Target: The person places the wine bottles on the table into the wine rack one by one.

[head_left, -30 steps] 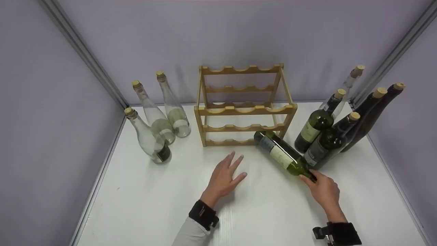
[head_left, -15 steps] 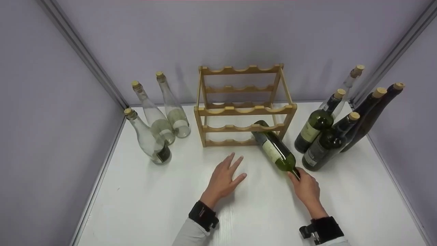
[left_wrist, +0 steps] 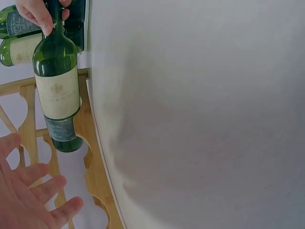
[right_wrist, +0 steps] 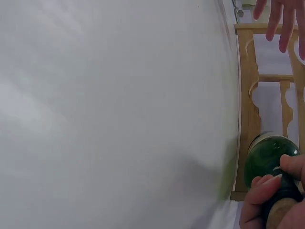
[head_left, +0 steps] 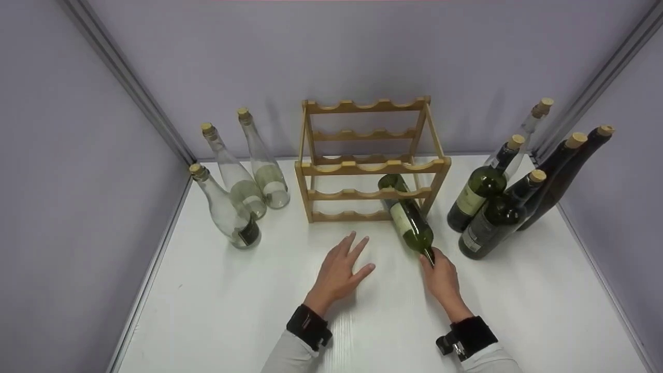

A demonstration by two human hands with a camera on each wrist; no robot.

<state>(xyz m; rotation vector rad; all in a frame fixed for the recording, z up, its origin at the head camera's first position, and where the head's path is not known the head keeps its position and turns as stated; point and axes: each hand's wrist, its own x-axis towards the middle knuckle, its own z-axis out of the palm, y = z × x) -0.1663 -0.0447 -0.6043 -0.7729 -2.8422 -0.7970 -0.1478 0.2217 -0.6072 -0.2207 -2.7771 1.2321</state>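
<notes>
My right hand [head_left: 441, 277] grips a green wine bottle [head_left: 413, 228] by its neck. The bottle lies on its side, base pointing away from me, and its base end reaches into the bottom right bay of the wooden wine rack [head_left: 370, 169], under the middle rail. In the left wrist view the cream label of the bottle [left_wrist: 58, 93] faces up, and in the right wrist view its cork [right_wrist: 281, 214] shows between the fingers. My left hand [head_left: 335, 272] holds nothing; its fingers are spread in front of the rack.
Three clear corked bottles [head_left: 231, 207] stand left of the rack. To its right stand several corked bottles, among them a green one [head_left: 476, 191] and a dark one [head_left: 492, 223]. Pale walls [head_left: 259, 52] close off the back and both sides of the white table [head_left: 217, 311].
My right hand has moved left and away from me with the wine bottle, swinging it straighter and sliding its base into the rack's bottom bay. The left hand stays in place.
</notes>
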